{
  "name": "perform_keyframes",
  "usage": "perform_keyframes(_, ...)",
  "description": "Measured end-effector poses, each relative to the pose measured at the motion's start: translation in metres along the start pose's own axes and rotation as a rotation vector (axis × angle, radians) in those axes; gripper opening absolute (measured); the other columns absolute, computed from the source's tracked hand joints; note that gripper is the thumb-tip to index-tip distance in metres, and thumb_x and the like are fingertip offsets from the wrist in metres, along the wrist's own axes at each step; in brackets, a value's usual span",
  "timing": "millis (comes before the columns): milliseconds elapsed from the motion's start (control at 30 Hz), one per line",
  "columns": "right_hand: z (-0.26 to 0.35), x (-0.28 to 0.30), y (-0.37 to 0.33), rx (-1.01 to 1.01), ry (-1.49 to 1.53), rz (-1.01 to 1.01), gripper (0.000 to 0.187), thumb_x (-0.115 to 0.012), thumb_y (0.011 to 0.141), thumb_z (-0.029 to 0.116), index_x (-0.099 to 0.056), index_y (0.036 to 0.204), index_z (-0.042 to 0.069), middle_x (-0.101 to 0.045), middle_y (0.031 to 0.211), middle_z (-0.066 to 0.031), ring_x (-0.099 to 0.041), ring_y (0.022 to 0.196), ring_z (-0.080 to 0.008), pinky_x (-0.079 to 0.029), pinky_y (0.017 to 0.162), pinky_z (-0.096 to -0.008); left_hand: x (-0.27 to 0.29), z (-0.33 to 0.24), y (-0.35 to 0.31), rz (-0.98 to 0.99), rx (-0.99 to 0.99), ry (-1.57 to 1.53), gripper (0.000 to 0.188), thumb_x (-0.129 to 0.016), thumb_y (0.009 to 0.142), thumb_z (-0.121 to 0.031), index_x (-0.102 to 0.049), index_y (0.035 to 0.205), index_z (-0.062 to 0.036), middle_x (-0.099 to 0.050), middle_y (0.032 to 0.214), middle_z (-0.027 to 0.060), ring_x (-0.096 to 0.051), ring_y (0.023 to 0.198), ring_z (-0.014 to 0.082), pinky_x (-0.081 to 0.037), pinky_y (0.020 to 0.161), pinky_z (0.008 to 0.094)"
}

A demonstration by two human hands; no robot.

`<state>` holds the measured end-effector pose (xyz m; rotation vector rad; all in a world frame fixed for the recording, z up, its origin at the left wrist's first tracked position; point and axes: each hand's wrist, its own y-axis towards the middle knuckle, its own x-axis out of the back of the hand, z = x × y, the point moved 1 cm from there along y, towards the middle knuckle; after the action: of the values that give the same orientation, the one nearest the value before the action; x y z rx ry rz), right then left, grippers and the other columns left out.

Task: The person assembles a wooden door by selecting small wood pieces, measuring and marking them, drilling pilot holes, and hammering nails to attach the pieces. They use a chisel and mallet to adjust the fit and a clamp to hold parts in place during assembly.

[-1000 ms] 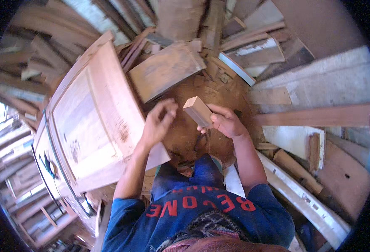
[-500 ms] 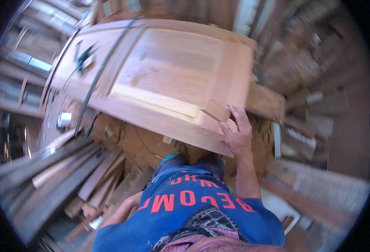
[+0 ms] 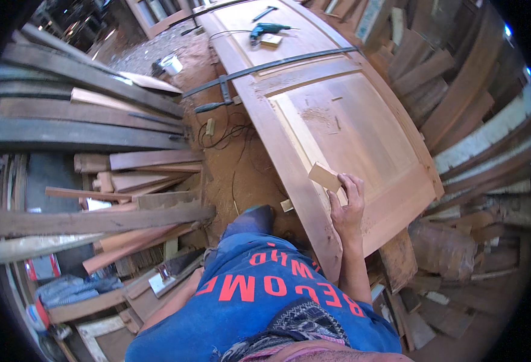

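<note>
My right hand (image 3: 351, 202) pinches a small flat wooden block (image 3: 324, 176) between thumb and fingers. It holds the block over the lower left edge of a raised panel in a large wooden door (image 3: 392, 208), which lies flat before me. Pale bare wood (image 3: 297, 130) runs along that panel edge, and fine shavings (image 3: 317, 113) lie on the panel. Of my left arm (image 3: 178, 298), only a part shows at my side; its hand is hidden. A long bar clamp (image 3: 289, 59) crosses the door, its handle hanging past the left edge.
Farther up the door rest a green power drill (image 3: 268, 31), another small block (image 3: 271, 40) and a hammer-like tool (image 3: 265, 13). Stacked boards (image 3: 84, 117) fill the left side; more planks (image 3: 458, 108) lean at right. A cable (image 3: 226, 137) coils on the sawdust-covered floor.
My view has swung left, so the door now runs away more steeply. My right hand and the block stay by the panel's near corner, the block shifted slightly onto the pale edge.
</note>
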<state>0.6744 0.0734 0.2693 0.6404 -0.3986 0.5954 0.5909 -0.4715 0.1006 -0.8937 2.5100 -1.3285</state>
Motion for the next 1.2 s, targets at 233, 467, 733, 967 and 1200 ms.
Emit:
perform_keyframes(233, 0.001, -0.05, 0.018, 0.024, 0.059, 0.201, 0.049, -0.076, 0.078, -0.009, -0.061, 0.123, 0.0, -0.061, 0.125, -0.0198, -0.059, 0.12, -0.0393, -0.049, 0.103, -0.0455, 0.008, -0.048, -0.046, 0.035, 0.092, -0.048, 0.035, -0.083, 0.084, -0.028, -0.074, 0.104, -0.0014, -0.075, 0.094, 0.0044, -0.065, 0.085, 0.0135, -0.053, 0.078, 0.0308)
perform_keyframes(467, 0.043, -0.159, 0.073, 0.156, 0.201, 0.572, 0.049, -0.077, 0.079, -0.006, -0.061, 0.124, 0.003, -0.063, 0.13, -0.0177, -0.061, 0.122, -0.0374, -0.051, 0.105, -0.0422, 0.094, -0.197, 0.026, -0.22, -0.108, 0.338, 0.032, -0.072, 0.09, -0.018, -0.07, 0.117, 0.0005, -0.075, 0.111, 0.0178, -0.07, 0.102, 0.0204, -0.055, 0.092, 0.0364)
perform_keyframes(733, 0.135, -0.365, 0.164, 0.41, 0.365, 1.048, 0.044, -0.068, 0.085, -0.002, -0.059, 0.128, 0.003, -0.058, 0.135, -0.0179, -0.054, 0.13, -0.0386, -0.046, 0.11, -0.0458, 0.224, -0.312, 0.126, 0.009, -0.389, -0.588, 0.06, -0.071, 0.101, -0.027, -0.047, 0.149, -0.0025, -0.062, 0.134, 0.0108, -0.064, 0.117, 0.0219, -0.054, 0.097, 0.0356)
perform_keyframes(967, 0.189, -0.491, 0.243, 0.464, 0.523, 1.057, 0.041, -0.068, 0.085, -0.003, -0.06, 0.124, 0.004, -0.06, 0.132, -0.0171, -0.057, 0.126, -0.039, -0.049, 0.107, -0.0452, 0.358, -0.36, 0.177, 0.071, -0.316, -0.75, 0.054, -0.07, 0.1, -0.027, -0.052, 0.144, -0.0025, -0.064, 0.127, 0.0062, -0.063, 0.113, 0.017, -0.055, 0.095, 0.0342)
perform_keyframes(1200, 0.185, -0.557, 0.331, 0.37, 0.49, 0.895, 0.049, -0.071, 0.081, -0.006, -0.059, 0.126, 0.005, -0.06, 0.133, -0.0178, -0.057, 0.127, -0.0396, -0.048, 0.108, -0.0457, 0.448, -0.475, 0.254, 0.086, -0.414, -0.293, 0.047, -0.085, 0.088, -0.023, -0.068, 0.126, -0.0028, -0.071, 0.114, 0.002, -0.062, 0.103, 0.0085, -0.052, 0.09, 0.0289)
